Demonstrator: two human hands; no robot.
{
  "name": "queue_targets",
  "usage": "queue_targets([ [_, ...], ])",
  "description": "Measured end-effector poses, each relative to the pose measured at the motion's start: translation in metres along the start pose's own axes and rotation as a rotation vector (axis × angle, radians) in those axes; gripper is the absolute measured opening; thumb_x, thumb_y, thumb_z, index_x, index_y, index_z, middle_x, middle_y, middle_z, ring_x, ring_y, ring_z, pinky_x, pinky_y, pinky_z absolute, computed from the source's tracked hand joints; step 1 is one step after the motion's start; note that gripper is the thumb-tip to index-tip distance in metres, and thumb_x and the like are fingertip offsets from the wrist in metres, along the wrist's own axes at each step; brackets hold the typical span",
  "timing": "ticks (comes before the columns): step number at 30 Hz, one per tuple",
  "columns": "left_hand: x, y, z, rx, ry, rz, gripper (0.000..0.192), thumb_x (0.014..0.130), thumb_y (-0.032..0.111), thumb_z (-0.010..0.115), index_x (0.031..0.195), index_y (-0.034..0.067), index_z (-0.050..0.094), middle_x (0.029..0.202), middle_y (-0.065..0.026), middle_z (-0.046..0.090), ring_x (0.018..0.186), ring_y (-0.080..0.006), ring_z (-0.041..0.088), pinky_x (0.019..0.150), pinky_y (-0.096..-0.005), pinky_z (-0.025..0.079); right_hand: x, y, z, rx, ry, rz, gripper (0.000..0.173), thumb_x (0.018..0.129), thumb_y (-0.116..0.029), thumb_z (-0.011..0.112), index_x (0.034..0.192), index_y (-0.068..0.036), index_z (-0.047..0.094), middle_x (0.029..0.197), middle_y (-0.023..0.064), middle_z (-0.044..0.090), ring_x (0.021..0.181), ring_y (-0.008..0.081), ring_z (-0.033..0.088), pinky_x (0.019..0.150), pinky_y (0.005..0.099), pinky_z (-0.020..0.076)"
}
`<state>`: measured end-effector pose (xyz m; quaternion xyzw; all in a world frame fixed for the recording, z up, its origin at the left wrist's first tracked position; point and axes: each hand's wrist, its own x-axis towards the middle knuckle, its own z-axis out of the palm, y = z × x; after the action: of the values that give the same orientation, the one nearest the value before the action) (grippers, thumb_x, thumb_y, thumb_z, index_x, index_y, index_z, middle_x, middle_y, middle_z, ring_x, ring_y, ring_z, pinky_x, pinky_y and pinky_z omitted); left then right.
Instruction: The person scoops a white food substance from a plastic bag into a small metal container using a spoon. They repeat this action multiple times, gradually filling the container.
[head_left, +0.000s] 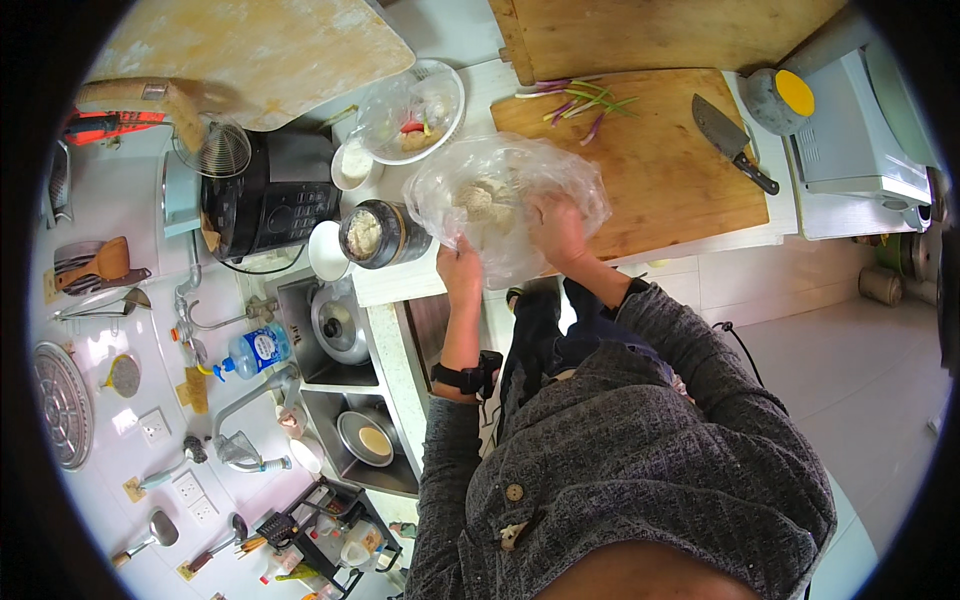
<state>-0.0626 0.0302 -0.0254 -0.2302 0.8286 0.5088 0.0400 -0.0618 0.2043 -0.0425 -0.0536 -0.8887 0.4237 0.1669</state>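
Note:
A clear plastic bag (504, 154) with pale flour-like powder (480, 202) inside lies at the counter's front edge. My left hand (460, 271) grips the bag's near left rim. On the bag's right side is my right hand (556, 229), its fingers partly hidden by the film and closed on the plastic. Left of the bag stands a dark jar (375, 234) with whitish powder at its mouth. A white bowl of white powder (354, 165) and an empty-looking white bowl (328, 251) are beside it.
Right of the bag, a wooden cutting board (652, 172) bears spring onions (592, 103) and a cleaver (724, 135). A white basket (454, 124) holds bagged food. A black cooker (277, 202) stands left; a double sink (349, 390) holds a lidded pot (341, 326).

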Motion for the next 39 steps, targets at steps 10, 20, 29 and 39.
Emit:
queue_targets([
  [10,-0.009,0.01,-0.021,-0.441,-0.088,-0.197,0.031,0.091,0.022,0.055,0.11,-0.002,0.057,0.096,-0.0061,0.061,0.081,-0.0148,0.055,0.071,-0.0297,0.045,-0.003,-0.002,0.015,0.203,-0.014,0.186,0.012,0.075,-0.01,0.059,0.077,-0.006,0.07,0.069,0.0157,0.064,0.065,0.032,0.062,0.062,0.0373,0.0492],
  [20,-0.007,-0.003,-0.028,-0.483,-0.167,-0.174,0.035,0.09,0.023,0.055,0.113,-0.004,0.056,0.099,-0.0078,0.061,0.085,-0.0158,0.056,0.076,-0.0299,0.045,0.016,-0.018,-0.044,0.099,-0.078,0.266,0.014,0.074,-0.013,0.062,0.081,-0.004,0.07,0.068,0.0147,0.065,0.059,0.0226,0.062,0.057,0.0304,0.0472],
  [29,0.003,-0.012,-0.023,-0.552,-0.206,-0.102,0.036,0.09,0.026,0.056,0.111,-0.003,0.057,0.092,-0.008,0.061,0.078,-0.0158,0.057,0.068,-0.0303,0.047,0.031,-0.056,-0.093,0.126,-0.159,0.276,0.014,0.08,-0.013,0.064,0.086,-0.002,0.07,0.065,0.0098,0.065,0.056,0.0135,0.059,0.054,0.027,0.0458],
  [39,0.011,-0.016,-0.019,-0.536,-0.25,-0.13,0.037,0.09,0.022,0.053,0.12,-0.001,0.054,0.09,-0.009,0.064,0.072,-0.0149,0.059,0.063,-0.0292,0.048,0.06,-0.131,-0.098,0.117,-0.23,0.148,0.015,0.085,-0.012,0.061,0.091,-0.001,0.07,0.066,0.0027,0.066,0.06,0.006,0.057,0.055,0.0208,0.0425],
])
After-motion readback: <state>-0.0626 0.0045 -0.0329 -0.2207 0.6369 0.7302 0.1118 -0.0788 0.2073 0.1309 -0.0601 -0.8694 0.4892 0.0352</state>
